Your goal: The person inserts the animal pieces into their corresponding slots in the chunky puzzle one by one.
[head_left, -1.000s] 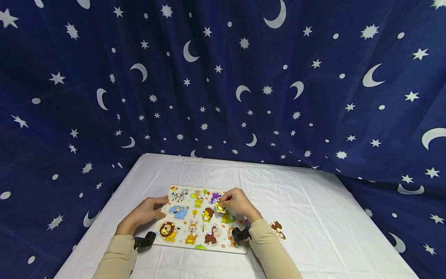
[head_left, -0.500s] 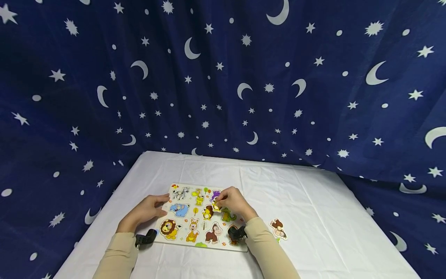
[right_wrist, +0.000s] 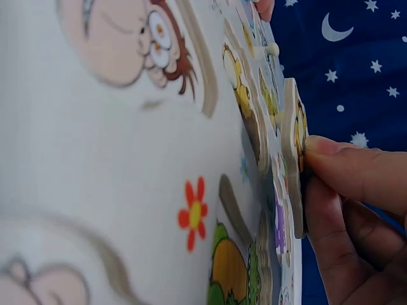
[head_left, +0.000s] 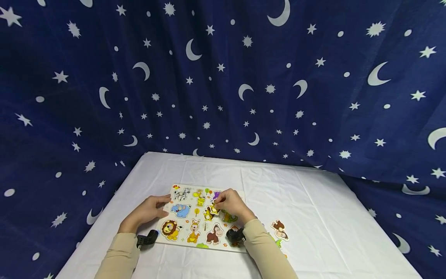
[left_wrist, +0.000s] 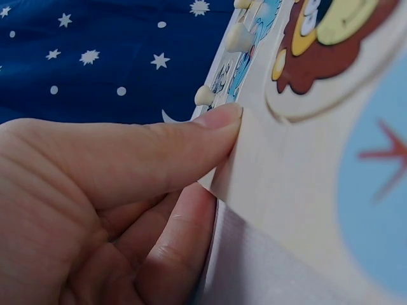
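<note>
1. Left hand (head_left: 146,210) comes in from 7 o'clock, out of a beige fabric sleeve (head_left: 118,254); its thumb and index finger lie apart, relaxed, resting along the edge at 10 o'clock of a white rectangular wooden puzzle board printed with coloured animals (head_left: 184,233).
2. Right hand (head_left: 232,202) reaches in from 5 o'clock; its thumb and fingers pinch a flat yellow-and-brown wooden animal piece (right_wrist: 291,149).
3. That piece is over the board, just off centre towards 1 o'clock; it leans nearly edge-on in the right wrist view; whether it touches the board is hard to tell.
4. A loose brown animal-shaped piece (head_left: 280,230) lies on the white cloth-covered table (head_left: 313,217), off the board between 3 and 4 o'clock.
</note>
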Available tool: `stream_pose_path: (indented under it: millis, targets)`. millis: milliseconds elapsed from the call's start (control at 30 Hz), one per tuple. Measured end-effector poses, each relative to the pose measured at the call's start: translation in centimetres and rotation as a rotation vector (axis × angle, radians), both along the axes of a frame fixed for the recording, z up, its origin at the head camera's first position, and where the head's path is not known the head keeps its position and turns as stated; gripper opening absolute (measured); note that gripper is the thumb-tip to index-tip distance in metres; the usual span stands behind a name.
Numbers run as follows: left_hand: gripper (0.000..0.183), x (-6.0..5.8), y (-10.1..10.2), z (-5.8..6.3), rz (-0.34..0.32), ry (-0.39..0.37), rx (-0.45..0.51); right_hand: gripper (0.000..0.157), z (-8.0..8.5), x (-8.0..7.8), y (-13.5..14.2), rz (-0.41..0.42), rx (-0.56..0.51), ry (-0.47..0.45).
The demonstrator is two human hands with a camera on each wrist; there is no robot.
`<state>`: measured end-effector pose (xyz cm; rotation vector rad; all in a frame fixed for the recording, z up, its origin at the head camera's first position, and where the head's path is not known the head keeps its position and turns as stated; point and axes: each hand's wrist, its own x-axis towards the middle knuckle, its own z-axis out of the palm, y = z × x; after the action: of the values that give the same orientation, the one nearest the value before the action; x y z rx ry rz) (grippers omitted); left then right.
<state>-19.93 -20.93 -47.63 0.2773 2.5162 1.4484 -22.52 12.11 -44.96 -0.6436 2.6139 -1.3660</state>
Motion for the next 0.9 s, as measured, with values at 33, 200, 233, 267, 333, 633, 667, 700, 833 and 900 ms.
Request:
stream_pose_path:
  millis: [33, 200, 233, 267, 333, 633, 667, 700, 833, 900]
  targets:
    - [0.061, 0.0, 0.0, 0.0, 0.000, 0.000, 0.001, 0.003, 0.0, 0.0, -0.1, 0.002, 0.003, -0.004]
    - [0.060, -0.2, 0.0, -0.1, 0.009, -0.010, 0.001, 0.004, -0.2, 0.0, -0.5, 0.021, 0.021, -0.010]
    - [0.060, -0.2, -0.1, -0.1, 0.009, -0.010, -0.003, 0.004, -0.3, 0.0, -0.6, 0.023, 0.019, -0.017]
    - [0.060, -0.2, -0.1, -0.2, 0.012, -0.012, -0.002, 0.004, -0.4, 0.0, -0.7, 0.024, 0.019, -0.023]
    - [0.060, -0.2, -0.1, -0.2, 0.016, -0.015, -0.002, 0.003, -0.5, 0.0, -0.9, 0.024, 0.026, -0.025]
    - [0.061, -0.2, -0.1, -0.3, 0.002, 0.005, 0.005, 0.004, -0.6, 0.3, -1.5, 0.034, 0.031, -0.040]
    - [0.061, -0.2, -0.1, -0.3, 0.004, 0.003, 0.008, 0.004, -0.7, 0.3, -1.5, 0.036, 0.028, -0.046]
    - [0.061, -0.2, -0.1, -0.3, 0.003, 0.005, 0.005, 0.005, -0.7, 0.3, -1.5, 0.038, 0.022, -0.054]
    - [0.061, -0.1, 0.0, -0.2, 0.006, 0.005, -0.001, 0.005, -0.8, 0.3, -1.6, 0.049, 0.048, -0.044]
    - [0.061, 0.0, 0.0, -0.2, 0.008, 0.006, -0.005, 0.006, -0.8, 0.3, -1.7, 0.057, 0.062, -0.038]
